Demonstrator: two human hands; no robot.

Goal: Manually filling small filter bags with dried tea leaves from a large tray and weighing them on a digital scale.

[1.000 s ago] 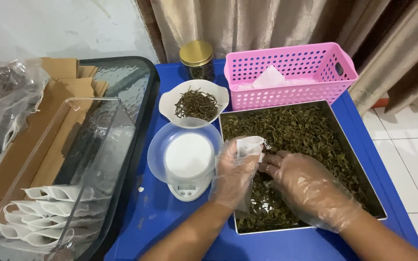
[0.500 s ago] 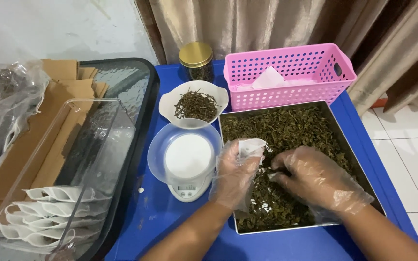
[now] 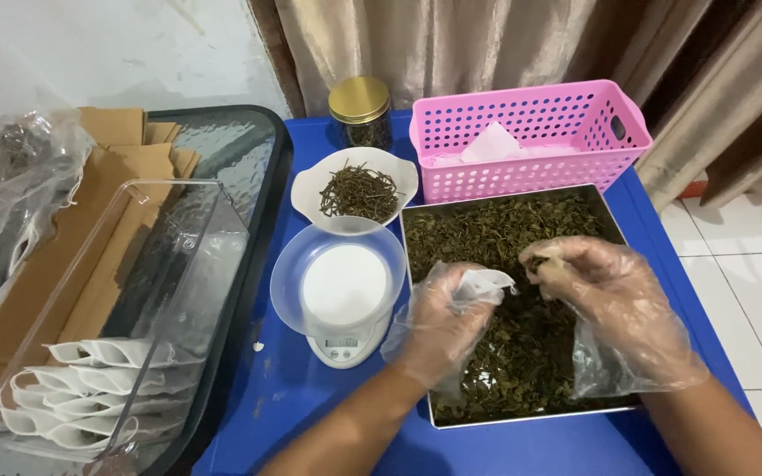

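Observation:
Both hands wear loose clear plastic gloves and hover over a metal tray (image 3: 416, 264) filled with dried green-brown tea leaves (image 3: 504, 229). My left hand (image 3: 438, 322) grips a small white filter bag (image 3: 478, 284) with its mouth up. My right hand (image 3: 597, 291) is raised beside the bag, fingers pinched on a clump of tea leaves (image 3: 541, 261). Left of the tray stands a small white kitchen scale (image 3: 344, 295) on a pale blue dish.
A white bowl of dark needle-like leaves (image 3: 359, 189), a gold-lidded jar (image 3: 360, 110) and a pink plastic basket (image 3: 531, 137) stand behind on the blue table (image 3: 284, 397). At left, a clear container (image 3: 160, 291) holds white pouches (image 3: 90, 388), beside brown cardboard and a plastic bag.
My right hand has lifted out of the tea with a pinch of leaves and moved up toward the bag's mouth. My left hand keeps the bag in place.

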